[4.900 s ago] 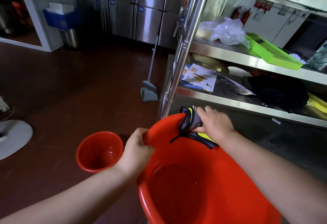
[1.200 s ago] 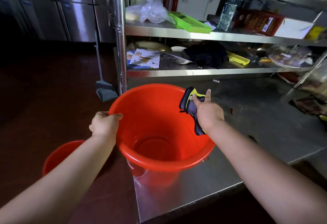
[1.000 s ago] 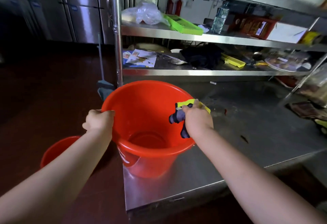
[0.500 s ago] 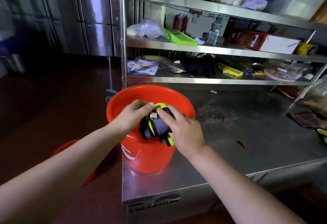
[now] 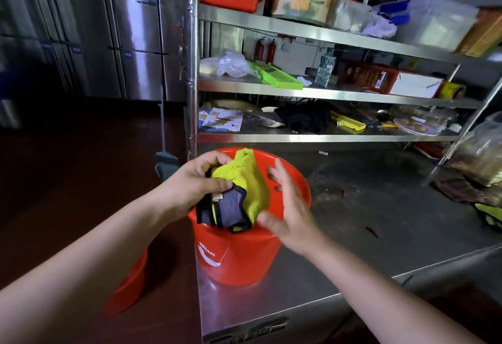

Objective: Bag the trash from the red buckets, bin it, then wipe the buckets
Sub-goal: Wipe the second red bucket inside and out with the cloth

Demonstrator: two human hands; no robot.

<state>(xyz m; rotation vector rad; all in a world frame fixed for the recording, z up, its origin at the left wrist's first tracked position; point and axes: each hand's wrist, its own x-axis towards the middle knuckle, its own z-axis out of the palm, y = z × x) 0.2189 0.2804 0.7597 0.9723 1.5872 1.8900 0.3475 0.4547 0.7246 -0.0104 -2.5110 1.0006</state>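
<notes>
Two hands meet over the large red bucket [image 5: 239, 256] on the steel table [image 5: 366, 235]: the left hand [image 5: 194, 187] pinches the bunched yellow-and-grey cloth [image 5: 241, 197] above the rim, while the right hand [image 5: 288, 208] has spread, straight fingers beside it. Soft and limp, the cloth should grip best wadded in the palm. A smaller red bucket [image 5: 130, 286] sits on the floor, below left.

Single head-worn view, forward and down, close over the hands [image 5: 236, 194] at a steel counter [image 5: 380, 221].

Commercial kitchen: steel fridges [image 5: 135, 39], shelving [image 5: 326, 88]
</notes>
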